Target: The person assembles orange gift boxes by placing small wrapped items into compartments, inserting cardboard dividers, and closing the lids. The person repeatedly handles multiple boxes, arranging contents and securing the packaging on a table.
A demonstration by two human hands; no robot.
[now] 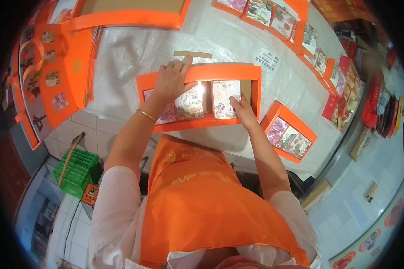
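An orange gift box (197, 124) lies in front of me on the covered table, its inside facing up. In it sit a pink-patterned small box (166, 114), a landscape-printed small box (191, 105) and a pale printed small box (224, 96). My left hand (171, 80) rests across the far left wall, its thumb and fingers apart and reaching past the edge toward a thin cardboard strip (197, 54). At the pale box's right side, my right hand (244, 111) presses fingers on its face and edge; some fingertips are hidden. Bare brown cardboard shows at the gift box's right end.
A smaller orange box (289, 134) with two printed packs lies to the right. More filled orange boxes (300, 42) line the far right edge. A large orange tray (125, 21) and printed lids (60, 67) are at the left. A green crate (78, 168) stands on the floor.
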